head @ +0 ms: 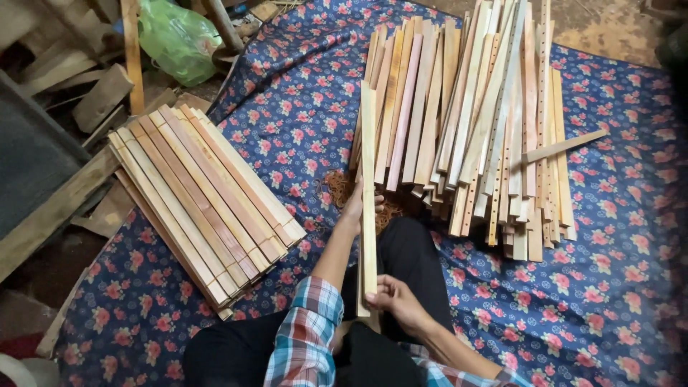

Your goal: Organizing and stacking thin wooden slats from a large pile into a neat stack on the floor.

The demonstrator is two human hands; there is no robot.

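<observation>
A long pale wooden slat lies lengthwise in front of me over my black-trousered legs, and both hands grip it. My left hand holds it near its middle, beside a tangle of brown rubber bands. My right hand grips its near end, where one or two more slats seem stacked under it. A loose pile of similar slats, some with rows of drilled holes, spreads out just beyond on the blue floral cloth.
To my left lies a neat bundle of slats, tied with bands. Scrap wood planks and a green plastic bag sit at the cloth's upper left edge. One slat lies crosswise on the loose pile.
</observation>
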